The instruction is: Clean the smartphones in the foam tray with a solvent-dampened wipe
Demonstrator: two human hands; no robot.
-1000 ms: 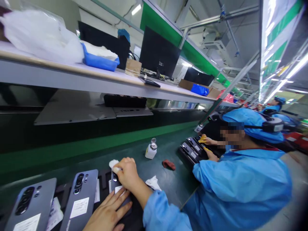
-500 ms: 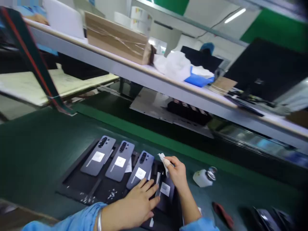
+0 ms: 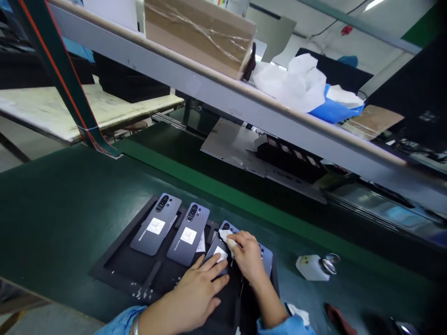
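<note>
Under the fingers, on the dark green tabletop (image 3: 70,223), a flat black plastic tray (image 3: 115,265) carries a row of grey slab-shaped phones lying backs up. The third grey phone (image 3: 216,251) is in hand. Two grey phones (image 3: 156,224) left of the fingers and a fourth grey phone (image 3: 267,258) to their right lie untouched, so the wiping looks partway along the row. The left hand (image 3: 197,298) lies flat with its fingers spread, steadying the phone. The right hand (image 3: 246,256) pinches a small white wiping cloth (image 3: 226,236) against its camera end.
</note>
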